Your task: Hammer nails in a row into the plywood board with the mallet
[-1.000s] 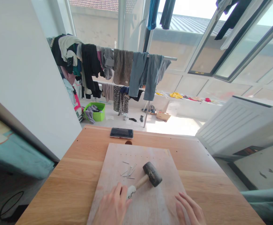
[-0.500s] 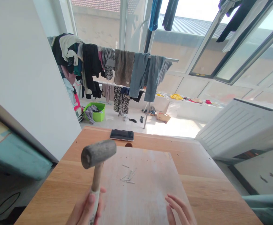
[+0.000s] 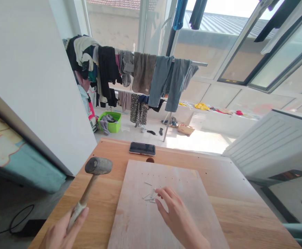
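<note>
My left hand (image 3: 63, 226) is wrapped round the pale grip of a rubber mallet (image 3: 98, 166), whose dark head is raised over the left part of the wooden table (image 3: 246, 204). A pale wooden board (image 3: 132, 219) lies flat on that table, with a row of small dark holes or marks near its far edge. On the board sits a loose pile of several nails (image 3: 148, 198). My right hand (image 3: 175, 214) hovers at the pile's right side, thumb and fingers apart, partly covering it. Whether a fingertip touches a nail I cannot tell.
Beyond the board, a phone (image 3: 142, 148) lies near the table's far edge, beside a round brown spot (image 3: 150, 160). A white panel (image 3: 37, 76) stands at left. Behind the table are a clothes-laden drying rack (image 3: 201, 64) and a green basket (image 3: 116, 126).
My right hand has moved left and forward from the board's right edge to the nails. My left hand has carried the mallet left, off the board, and tilted it.
</note>
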